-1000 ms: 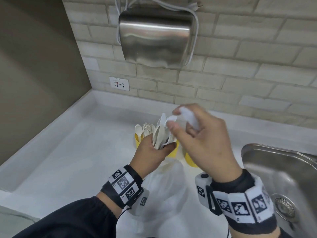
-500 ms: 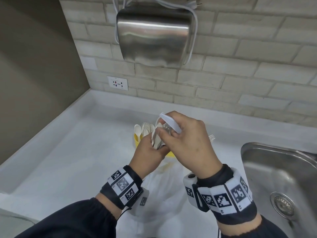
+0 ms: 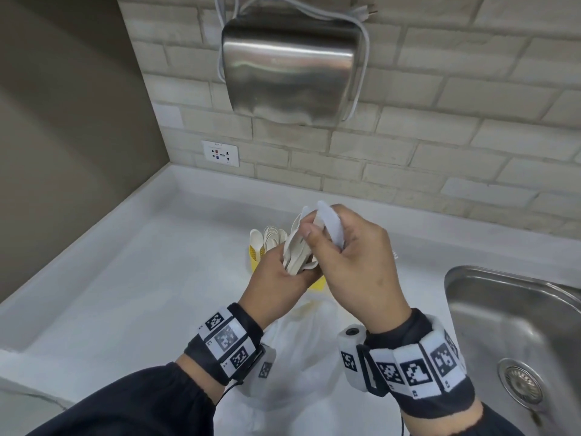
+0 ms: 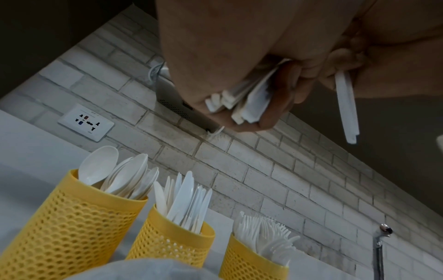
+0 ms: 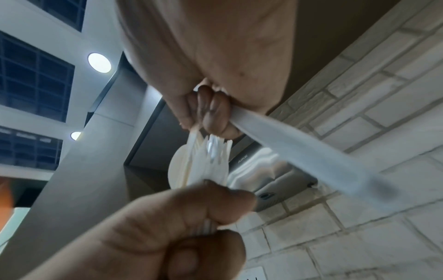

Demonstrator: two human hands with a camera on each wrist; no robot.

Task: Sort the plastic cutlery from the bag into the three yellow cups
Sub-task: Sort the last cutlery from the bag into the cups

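My left hand (image 3: 276,275) grips a bundle of white plastic cutlery (image 3: 298,250) upright above the cups; the handle ends (image 4: 237,106) stick out below its fingers. My right hand (image 3: 349,256) holds a white plastic knife (image 3: 330,223) in its curled fingers and reaches its fingertips into the top of the bundle. Three yellow mesh cups stand in a row by the wall: the spoon cup (image 4: 72,223), the knife cup (image 4: 172,236) and the fork cup (image 4: 249,259). The clear plastic bag (image 3: 301,357) lies flat on the counter under my wrists.
A steel sink (image 3: 515,325) is sunk into the white counter (image 3: 125,294) at the right. A steel hand dryer (image 3: 289,70) hangs on the brick wall above the cups, with a wall socket (image 3: 220,152) to its left.
My right hand, holding the knife, has moved left and down from beside the bundle until its fingertips are in the bundle's top. The left hand has stayed put.
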